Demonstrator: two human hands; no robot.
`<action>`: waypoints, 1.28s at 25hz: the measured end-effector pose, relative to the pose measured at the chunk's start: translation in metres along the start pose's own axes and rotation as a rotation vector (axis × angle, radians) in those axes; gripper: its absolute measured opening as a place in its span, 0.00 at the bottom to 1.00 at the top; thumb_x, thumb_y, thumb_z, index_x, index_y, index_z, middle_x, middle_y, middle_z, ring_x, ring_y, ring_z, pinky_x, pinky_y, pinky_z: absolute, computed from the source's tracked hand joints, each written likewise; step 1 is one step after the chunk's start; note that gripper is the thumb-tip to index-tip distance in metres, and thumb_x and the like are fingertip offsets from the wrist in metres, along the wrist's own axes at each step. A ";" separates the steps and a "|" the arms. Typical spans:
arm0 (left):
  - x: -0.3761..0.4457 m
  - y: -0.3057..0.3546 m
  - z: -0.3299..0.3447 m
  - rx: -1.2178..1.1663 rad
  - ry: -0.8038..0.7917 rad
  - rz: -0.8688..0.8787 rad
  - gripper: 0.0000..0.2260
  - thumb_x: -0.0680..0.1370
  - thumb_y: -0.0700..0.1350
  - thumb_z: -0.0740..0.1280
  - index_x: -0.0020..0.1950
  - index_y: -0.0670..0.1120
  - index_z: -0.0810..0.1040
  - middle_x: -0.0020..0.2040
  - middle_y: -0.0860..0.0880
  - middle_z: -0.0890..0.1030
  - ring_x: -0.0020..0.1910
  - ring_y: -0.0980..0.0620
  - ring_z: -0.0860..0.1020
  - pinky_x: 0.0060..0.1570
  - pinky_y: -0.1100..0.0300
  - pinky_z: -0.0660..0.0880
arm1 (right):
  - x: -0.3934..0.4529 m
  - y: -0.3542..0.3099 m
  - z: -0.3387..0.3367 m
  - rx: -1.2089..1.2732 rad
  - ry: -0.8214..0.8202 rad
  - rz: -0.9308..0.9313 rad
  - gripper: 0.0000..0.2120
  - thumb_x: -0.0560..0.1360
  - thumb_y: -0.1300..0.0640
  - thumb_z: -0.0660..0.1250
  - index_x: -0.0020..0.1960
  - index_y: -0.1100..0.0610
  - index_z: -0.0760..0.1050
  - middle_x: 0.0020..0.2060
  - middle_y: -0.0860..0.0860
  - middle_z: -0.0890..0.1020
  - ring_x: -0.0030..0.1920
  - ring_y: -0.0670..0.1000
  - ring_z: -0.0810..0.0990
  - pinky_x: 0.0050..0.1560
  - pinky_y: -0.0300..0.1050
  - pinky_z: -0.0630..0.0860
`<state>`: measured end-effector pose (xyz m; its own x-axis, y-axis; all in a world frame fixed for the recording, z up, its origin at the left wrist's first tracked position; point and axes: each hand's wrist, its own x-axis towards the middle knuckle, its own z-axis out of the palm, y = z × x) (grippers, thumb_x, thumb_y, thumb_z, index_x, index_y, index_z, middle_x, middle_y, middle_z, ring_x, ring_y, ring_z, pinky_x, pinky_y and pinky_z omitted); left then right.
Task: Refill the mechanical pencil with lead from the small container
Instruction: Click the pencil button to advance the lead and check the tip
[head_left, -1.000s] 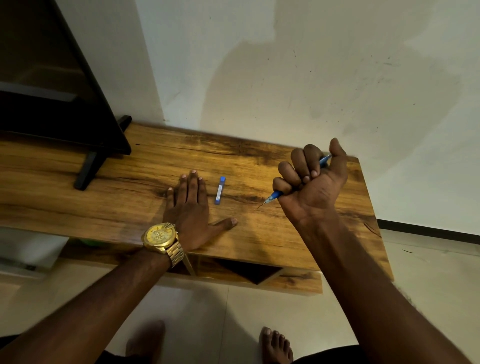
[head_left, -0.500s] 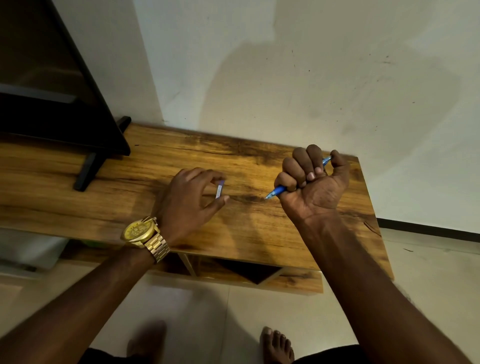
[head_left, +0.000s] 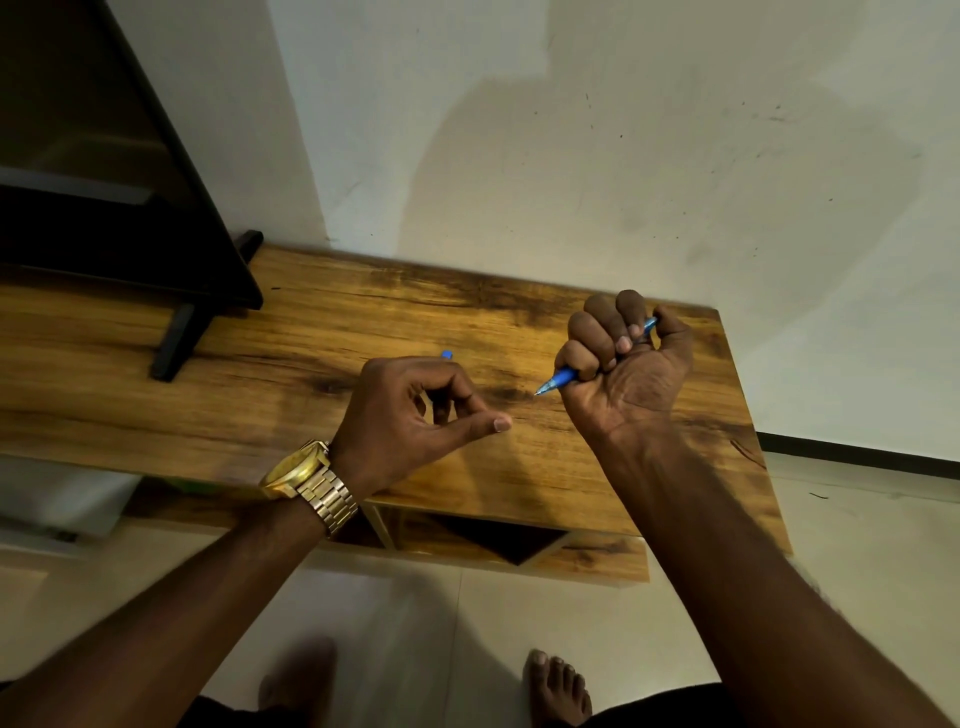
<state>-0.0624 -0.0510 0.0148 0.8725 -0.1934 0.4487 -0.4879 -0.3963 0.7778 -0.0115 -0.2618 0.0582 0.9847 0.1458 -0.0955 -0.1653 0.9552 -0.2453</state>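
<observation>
- Head view: the right hand (head_left: 626, 371) is raised over the right part of the wooden table (head_left: 291, 364), palm turned toward the camera and forearm rising from the lower right.
- Its fingers are clenched in a fist around the blue mechanical pencil (head_left: 563, 375); the tip pokes out to the left below the little finger, and the other end shows by the thumb.
- The left hand (head_left: 410, 415) sits low over the middle of the table, forearm coming in from the lower left, a gold watch (head_left: 306, 475) on the wrist.
- Its fingers are curled downward and the thumb stretches right; they close over the small lead container (head_left: 447, 355), of which only a blue end shows above the knuckles.
- Whether the container is lifted or lies on the wood cannot be told.
</observation>
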 end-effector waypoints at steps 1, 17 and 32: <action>0.000 0.002 0.000 0.021 0.014 0.003 0.12 0.75 0.57 0.81 0.40 0.52 0.86 0.37 0.62 0.85 0.33 0.56 0.81 0.33 0.70 0.70 | 0.000 0.001 0.000 -0.010 0.003 0.002 0.16 0.75 0.49 0.58 0.31 0.55 0.65 0.29 0.45 0.57 0.26 0.45 0.53 0.24 0.38 0.50; 0.002 0.002 0.005 0.082 0.031 0.022 0.12 0.74 0.56 0.82 0.39 0.49 0.86 0.37 0.62 0.84 0.33 0.58 0.80 0.35 0.75 0.68 | -0.004 0.014 0.000 -0.092 -0.027 0.104 0.28 0.85 0.45 0.46 0.30 0.55 0.65 0.28 0.46 0.56 0.25 0.45 0.53 0.24 0.37 0.51; 0.002 -0.011 0.003 0.119 0.139 -0.033 0.06 0.76 0.53 0.81 0.50 0.56 0.89 0.46 0.62 0.88 0.35 0.55 0.84 0.36 0.74 0.71 | 0.005 0.024 -0.009 -0.835 0.025 0.206 0.13 0.87 0.60 0.64 0.65 0.64 0.84 0.43 0.53 0.80 0.44 0.49 0.80 0.45 0.43 0.83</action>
<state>-0.0546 -0.0499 0.0056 0.8718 -0.0559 0.4867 -0.4451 -0.5054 0.7392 -0.0110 -0.2402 0.0430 0.9306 0.2808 -0.2348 -0.3370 0.4069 -0.8491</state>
